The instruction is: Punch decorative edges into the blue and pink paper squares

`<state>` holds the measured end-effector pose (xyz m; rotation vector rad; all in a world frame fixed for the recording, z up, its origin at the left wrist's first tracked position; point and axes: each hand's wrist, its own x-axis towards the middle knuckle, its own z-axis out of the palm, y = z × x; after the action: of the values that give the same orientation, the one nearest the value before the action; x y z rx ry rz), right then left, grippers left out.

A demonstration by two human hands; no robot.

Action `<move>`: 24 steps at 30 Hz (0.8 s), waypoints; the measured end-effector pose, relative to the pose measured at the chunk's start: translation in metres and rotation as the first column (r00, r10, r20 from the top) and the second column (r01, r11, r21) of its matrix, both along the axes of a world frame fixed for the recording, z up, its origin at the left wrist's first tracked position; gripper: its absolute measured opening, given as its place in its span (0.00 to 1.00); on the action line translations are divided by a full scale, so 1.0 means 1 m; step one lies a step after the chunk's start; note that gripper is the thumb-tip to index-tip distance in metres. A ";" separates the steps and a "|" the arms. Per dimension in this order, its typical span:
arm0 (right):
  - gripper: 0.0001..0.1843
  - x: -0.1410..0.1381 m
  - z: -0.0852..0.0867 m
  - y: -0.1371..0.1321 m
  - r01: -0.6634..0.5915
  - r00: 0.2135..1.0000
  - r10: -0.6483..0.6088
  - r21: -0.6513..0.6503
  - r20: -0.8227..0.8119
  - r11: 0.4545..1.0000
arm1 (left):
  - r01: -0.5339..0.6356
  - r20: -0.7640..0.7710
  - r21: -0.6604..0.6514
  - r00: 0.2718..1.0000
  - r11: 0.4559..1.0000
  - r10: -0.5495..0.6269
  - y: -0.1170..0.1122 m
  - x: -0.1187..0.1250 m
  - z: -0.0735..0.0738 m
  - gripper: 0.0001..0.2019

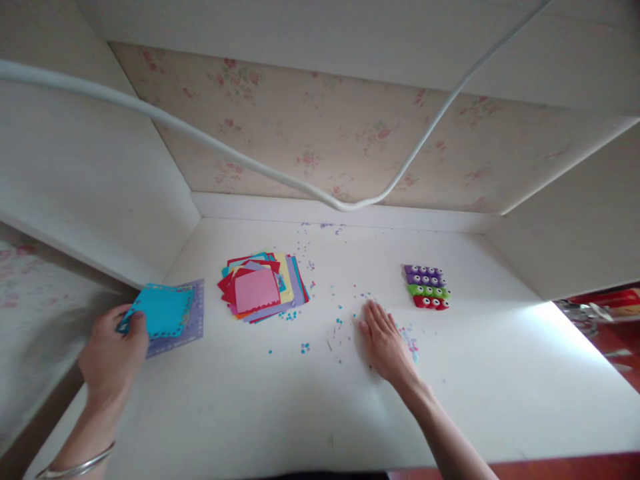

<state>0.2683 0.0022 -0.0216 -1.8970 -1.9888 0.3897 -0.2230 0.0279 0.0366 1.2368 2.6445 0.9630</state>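
My left hand (114, 352) pinches the near left corner of a turquoise paper sheet (163, 309) with a punched border; it lies on a lilac sheet (196, 317) at the left edge of the white desk (310, 407). My right hand (386, 341) rests flat on the desk, fingers stretched out, among scattered paper dots (303, 347). A fanned stack of coloured paper (263, 287) with a pink sheet on top lies between the hands. Purple, green and red craft punches (427, 287) sit in rows beyond my right hand.
A white cable (280, 175) hangs across the view in front of floral wallpaper. White side walls enclose the desk on left and right. More paper dots (325, 227) speckle the back of the desk. A red surface with shiny objects (605, 307) shows at right.
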 end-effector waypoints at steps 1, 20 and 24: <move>0.29 0.008 -0.001 0.000 0.044 0.999 -0.045 0.007 0.006 0.999 | 0.004 -0.094 -0.075 0.995 0.997 -0.011 0.001 -0.002 -0.001 0.16; 0.19 -0.117 0.029 0.083 -0.022 0.579 -0.209 -0.271 -0.788 0.962 | 0.484 0.583 0.164 0.656 0.860 -0.480 0.059 0.100 -0.014 0.20; 0.18 -0.130 0.021 0.099 -0.082 0.527 -0.243 -0.333 -0.814 0.939 | 0.452 0.670 0.204 0.582 0.868 -0.461 0.064 0.112 -0.007 0.18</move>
<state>0.1385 0.1017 -0.0005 -1.4557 -1.1730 1.4060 -0.1105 0.0917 0.0292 1.1457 1.6117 1.0626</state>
